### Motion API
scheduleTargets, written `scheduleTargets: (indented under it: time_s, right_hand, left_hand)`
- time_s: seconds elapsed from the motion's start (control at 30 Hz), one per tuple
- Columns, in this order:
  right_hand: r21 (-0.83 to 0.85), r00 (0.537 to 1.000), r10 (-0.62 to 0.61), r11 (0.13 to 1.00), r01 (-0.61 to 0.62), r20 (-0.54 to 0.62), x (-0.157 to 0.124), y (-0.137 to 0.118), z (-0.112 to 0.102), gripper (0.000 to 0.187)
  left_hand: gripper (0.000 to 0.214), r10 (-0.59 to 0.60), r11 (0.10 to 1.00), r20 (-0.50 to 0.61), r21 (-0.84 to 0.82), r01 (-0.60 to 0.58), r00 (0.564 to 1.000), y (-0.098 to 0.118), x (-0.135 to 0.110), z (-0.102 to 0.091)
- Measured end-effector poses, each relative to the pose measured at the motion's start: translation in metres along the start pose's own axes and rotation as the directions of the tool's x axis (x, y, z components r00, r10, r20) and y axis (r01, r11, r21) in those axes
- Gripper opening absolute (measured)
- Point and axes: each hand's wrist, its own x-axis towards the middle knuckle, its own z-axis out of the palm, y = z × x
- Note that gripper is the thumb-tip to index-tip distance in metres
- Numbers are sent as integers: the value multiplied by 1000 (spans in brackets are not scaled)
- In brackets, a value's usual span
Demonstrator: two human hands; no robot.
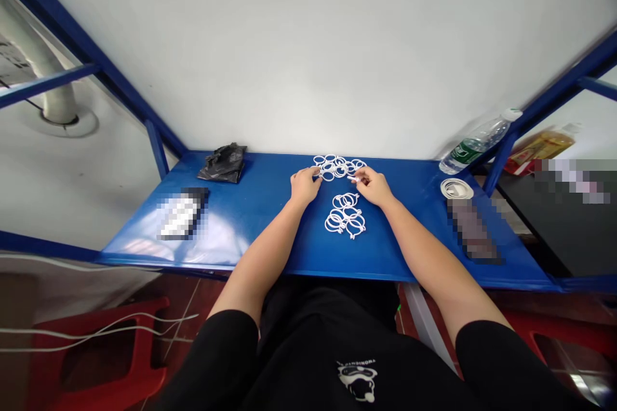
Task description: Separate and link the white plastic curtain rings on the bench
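The left hand (305, 185) curls against the edge of a loose heap of white plastic snap rings (339, 167); whether it grips one, I cannot tell. The right hand (371, 185) pinches a slim white plastic piece (353, 178). A second heap of white rings (345, 215) lies just nearer the body, both heaps centred on the blue metal counter (260, 237), within easy reach of both hands.

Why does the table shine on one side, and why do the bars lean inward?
In the head view, pale glare washes across the left of the blue tabletop, probably reflected light. The blue frame bars lean inward and the right forearm looks stretched, probably from wide-lens distortion.
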Motion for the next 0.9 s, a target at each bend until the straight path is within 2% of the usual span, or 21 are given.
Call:
scheduleTargets:
  time_s: [0.17, 0.23, 0.3, 0.37, 0.43, 0.5, 0.57, 0.63, 0.73, 0.9]
  right_hand:
    - [47, 998, -42, 998, 40, 40, -1, -2, 1, 20]
    - [38, 999, -49, 998, 48, 21, -1, -1, 1, 21]
    - [19, 999, -48, 999, 49, -11, -1, -1, 1, 20]
    - [13, 999, -31, 999, 31, -41, -1, 0, 1, 21]
    - [37, 999, -10, 999, 12, -50, -1, -1, 1, 25]
    - [92, 999, -13, 996, 16, -35, -1, -3, -1, 32]
    - [163, 999, -36, 986, 40, -22, -1, -6, -2, 40]
    - [201, 999, -49, 978, 52, -20, -2, -10, -2, 45]
    - [167, 999, -34, 985, 34, 1, -3, -15, 0, 43]
    - [139, 1000, -18, 990, 15, 22, -3, -20, 7, 32]
  left_hand:
    - [34, 31, 999, -41, -28, -32, 999, -5, 0, 3]
    - [31, 64, 996, -94, -59, -70, 993, -7, 1, 6]
    - [25, 137, 982, -181, -107, -158, 974, -9, 3, 8]
    - [18, 250, 946, -283, -133, -296, 926, -8, 5, 10]
    - [12, 384, 889, -352, -108, -445, 853, -5, 5, 12]
    - [12, 514, 824, -357, -49, -565, 780, 1, 2, 15]
    - [16, 624, 753, -315, -4, -658, 715, 8, -2, 16]
    - [20, 700, 685, -289, 17, -728, 653, 13, -5, 17]
    - [24, 757, 626, -271, 39, -779, 595, 18, -9, 17]
    - [24, 793, 580, -262, 52, -813, 549, 20, -13, 16]
